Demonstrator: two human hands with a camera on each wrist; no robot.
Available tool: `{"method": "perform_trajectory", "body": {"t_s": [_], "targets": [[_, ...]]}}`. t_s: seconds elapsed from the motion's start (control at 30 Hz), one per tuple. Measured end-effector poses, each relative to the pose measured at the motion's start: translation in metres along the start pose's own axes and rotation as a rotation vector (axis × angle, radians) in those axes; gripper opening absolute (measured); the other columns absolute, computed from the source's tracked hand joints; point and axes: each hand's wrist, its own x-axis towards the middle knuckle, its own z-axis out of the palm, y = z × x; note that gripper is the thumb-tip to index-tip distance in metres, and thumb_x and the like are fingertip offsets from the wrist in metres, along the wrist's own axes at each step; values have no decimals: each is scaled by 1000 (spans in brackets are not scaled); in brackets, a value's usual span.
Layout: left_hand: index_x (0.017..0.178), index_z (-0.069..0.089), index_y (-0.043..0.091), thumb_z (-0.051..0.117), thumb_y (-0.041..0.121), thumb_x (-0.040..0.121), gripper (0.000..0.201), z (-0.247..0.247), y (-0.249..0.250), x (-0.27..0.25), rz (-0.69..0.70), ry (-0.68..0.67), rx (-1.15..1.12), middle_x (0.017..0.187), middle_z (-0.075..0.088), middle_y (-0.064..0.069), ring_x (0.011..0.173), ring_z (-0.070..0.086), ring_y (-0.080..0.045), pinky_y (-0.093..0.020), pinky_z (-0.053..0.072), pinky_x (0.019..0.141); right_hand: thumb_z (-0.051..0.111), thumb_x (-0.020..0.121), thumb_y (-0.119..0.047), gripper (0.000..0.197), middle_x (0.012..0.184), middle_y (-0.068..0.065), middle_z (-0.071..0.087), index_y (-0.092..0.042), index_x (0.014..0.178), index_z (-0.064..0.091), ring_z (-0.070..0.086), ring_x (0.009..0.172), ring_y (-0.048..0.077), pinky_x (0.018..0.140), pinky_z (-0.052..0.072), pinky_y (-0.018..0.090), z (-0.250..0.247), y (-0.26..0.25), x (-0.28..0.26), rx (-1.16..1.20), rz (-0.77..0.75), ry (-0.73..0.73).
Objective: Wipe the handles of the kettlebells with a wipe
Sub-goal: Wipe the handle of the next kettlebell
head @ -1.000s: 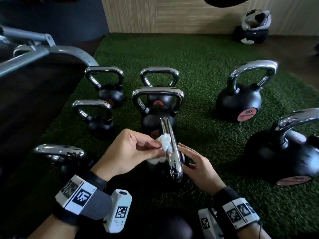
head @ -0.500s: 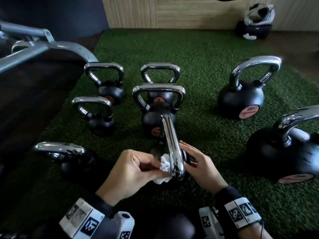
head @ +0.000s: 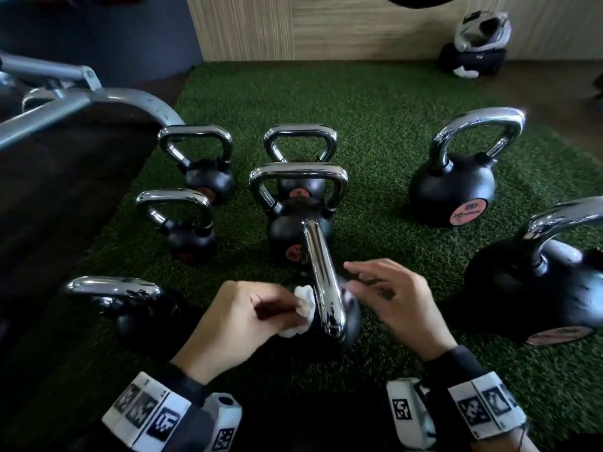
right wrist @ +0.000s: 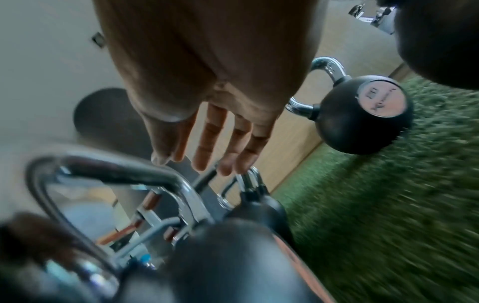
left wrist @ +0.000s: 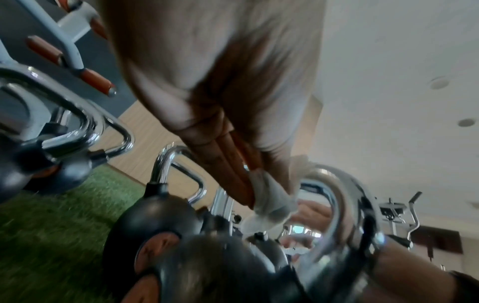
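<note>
The right hand (head: 396, 296) is lifting clear of the nearest kettlebell (head: 339, 324) — half a second ago its fingers were resting against the right side of the chrome handle (head: 321, 272), and now they are hanging loose and slightly spread just beside it, holding nothing. The left hand (head: 238, 318) is staying on the handle's left side, pinching the white wipe (head: 301, 308) between thumb and fingertips and pressing it against the lower near part of the handle; the wipe is sitting about where it was. The kettlebell is standing on the green turf (head: 375, 132), closest to the person.

Beyond the handle, a second kettlebell (head: 297, 223) is standing directly behind it, with a third (head: 301, 158) behind that. To the handle's right, a large kettlebell (head: 456, 190) is showing a pink round label marked "20" — the brand line under it is too blurred to read. Farther right, another large one (head: 538, 282) is showing a pink label with unreadable print. The wristbands are carrying black-and-white square codes.
</note>
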Motion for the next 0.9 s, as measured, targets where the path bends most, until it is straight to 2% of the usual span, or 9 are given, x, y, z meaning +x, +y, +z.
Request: {"method": "perform_trajectory", "body": {"t_s": [0.1, 0.23, 0.37, 0.5, 0.6, 0.7, 0.77, 0.83, 0.9], "targets": [[85, 81, 20, 83, 19, 78, 7, -17, 13, 8, 25, 84, -27, 80, 79, 5, 74, 76, -10, -19, 57, 72, 81, 83, -32, 27, 104, -12, 76, -26, 110, 81, 73, 87, 13, 78, 60, 30, -16, -38, 9, 61, -117, 37], [85, 78, 18, 86, 24, 70, 17, -36, 37, 17, 53, 162, -22, 83, 80, 8, 80, 76, -7, -14, 55, 76, 89, 74, -36, 46, 106, -12, 74, -30, 119, 78, 71, 88, 12, 80, 59, 25, -24, -82, 19, 25, -230, -126], [80, 74, 7, 85, 26, 66, 26, -38, 52, 31, -9, 189, -211, 78, 79, -2, 70, 73, -9, -14, 54, 64, 92, 70, -32, 56, 109, -12, 73, -25, 124, 76, 71, 88, 10, 82, 58, 23, -14, -94, 22, 92, -279, -157], [75, 78, 12, 83, 21, 67, 14, -30, 62, 40, -83, 124, -365, 79, 79, -4, 71, 73, -8, -13, 55, 64, 91, 72, -27, 42, 110, -8, 76, -17, 111, 81, 75, 95, 14, 86, 62, 31, -12, -93, 23, 220, -233, -46], [87, 83, 14, 76, 27, 77, 18, -27, 63, 41, -98, 54, -383, 86, 80, -5, 77, 73, -8, -17, 57, 66, 89, 76, -26, 33, 107, -5, 78, -14, 105, 82, 76, 100, 15, 88, 62, 34, -15, -90, 23, 246, -222, 2], [101, 82, 11, 67, 31, 84, 30, -21, 62, 40, -109, -10, -403, 86, 79, -4, 78, 71, -10, -22, 60, 65, 88, 79, -20, 23, 98, -5, 80, -19, 100, 81, 78, 90, 12, 83, 63, 33, -14, -88, 22, 282, -160, 18], [97, 82, 14, 66, 32, 85, 27, -20, 57, 39, -119, 55, -418, 84, 78, -4, 74, 72, -13, -25, 61, 65, 87, 79, -17, 19, 92, -4, 80, -22, 97, 79, 78, 85, 13, 79, 63, 31, -13, -86, 22, 293, -143, 51], [102, 78, 22, 62, 28, 95, 19, -21, 40, 38, -128, 126, -322, 94, 78, -4, 80, 74, -16, -29, 61, 71, 84, 81, -17, 15, 88, -1, 79, -19, 94, 77, 77, 82, 17, 76, 63, 30, -12, -79, 23, 312, -115, 121], [119, 66, 39, 58, 17, 103, 29, -23, 12, 36, -152, 26, -19, 123, 72, 4, 106, 70, -12, -33, 57, 92, 84, 83, -16, 13, 86, -1, 79, -18, 93, 77, 76, 81, 16, 74, 61, 26, -11, -67, 26, 281, -59, 185]]}}
